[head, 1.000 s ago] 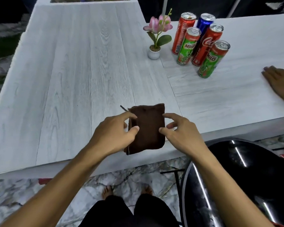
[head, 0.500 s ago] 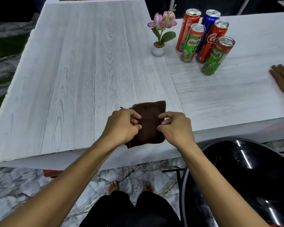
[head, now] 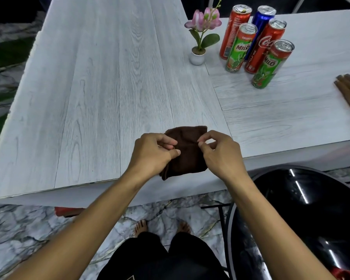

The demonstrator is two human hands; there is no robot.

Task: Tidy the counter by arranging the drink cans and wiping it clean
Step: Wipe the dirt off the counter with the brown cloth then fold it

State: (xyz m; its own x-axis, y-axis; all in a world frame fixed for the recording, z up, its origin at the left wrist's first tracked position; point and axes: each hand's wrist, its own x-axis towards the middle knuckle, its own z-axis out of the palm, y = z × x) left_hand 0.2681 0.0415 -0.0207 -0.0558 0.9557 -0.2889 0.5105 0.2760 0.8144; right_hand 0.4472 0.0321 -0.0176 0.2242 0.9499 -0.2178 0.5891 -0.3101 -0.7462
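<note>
White counter (head: 109, 87). Five cans (head: 239, 50) stand upright, bunched at the far right, near a small flower pot (head: 197, 57). Folded brown cloth (head: 188, 158) lies at the near edge. Left hand (head: 152, 156) and right hand (head: 222, 156) each pinch its top layer.

The cloth (head: 187, 158) is dark brown, the counter (head: 101, 87) pale grey wood-grain, the cans (head: 265, 47) red, green and blue.
</note>
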